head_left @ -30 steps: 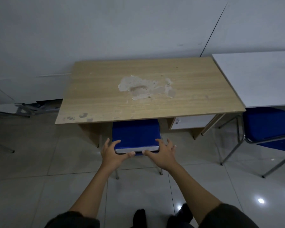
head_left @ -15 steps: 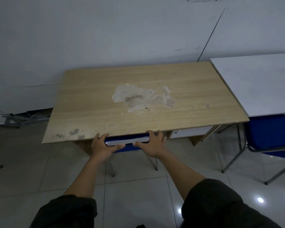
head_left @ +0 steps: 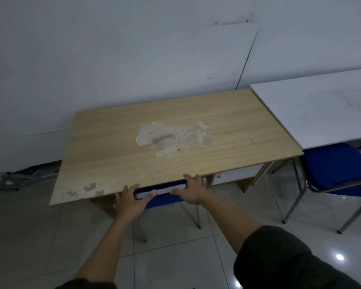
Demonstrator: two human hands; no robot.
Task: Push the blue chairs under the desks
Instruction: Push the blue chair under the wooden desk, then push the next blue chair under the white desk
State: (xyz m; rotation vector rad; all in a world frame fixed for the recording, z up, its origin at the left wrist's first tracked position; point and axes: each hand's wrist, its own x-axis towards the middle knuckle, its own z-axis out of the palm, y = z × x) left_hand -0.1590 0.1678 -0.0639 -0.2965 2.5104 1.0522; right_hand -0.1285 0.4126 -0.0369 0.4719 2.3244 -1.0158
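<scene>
A blue chair [head_left: 165,198] with metal legs stands almost wholly under the wooden desk [head_left: 117,142]; only the top of its backrest shows below the desk's front edge. My left hand [head_left: 131,200] is on the left end of the backrest, thumb along its pale top. My right hand [head_left: 191,189] holds the right end, fingers spread up against the desk edge. A second blue chair [head_left: 333,170] sits at the right, its seat partly under the white desk [head_left: 321,109].
Both desks stand against a white wall. A white drawer unit [head_left: 236,177] hangs under the wooden desk's right side. A folded metal frame [head_left: 19,178] lies on the floor at the left. Glossy tiled floor [head_left: 175,257] lies beneath me.
Both hands have pushed the chair forward: its blue seat, in plain view a second ago, is now hidden under the wooden desk. I have stepped closer.
</scene>
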